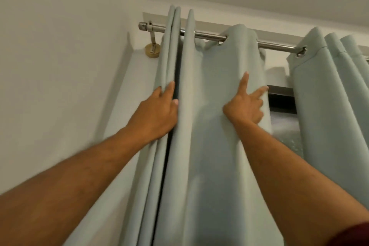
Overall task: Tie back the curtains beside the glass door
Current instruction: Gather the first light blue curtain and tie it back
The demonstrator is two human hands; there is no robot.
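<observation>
Pale green curtain hangs bunched at the rod's left end — bare rod to its right. My left hand pinches the outer folds; my right hand presses flat, fingers spread.

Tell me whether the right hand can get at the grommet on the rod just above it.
Probably yes. The right hand lies flat on the curtain directly below that grommet on the rod, and only smooth fabric lies between them. Whether the arm stretches far enough is uncertain.
</observation>
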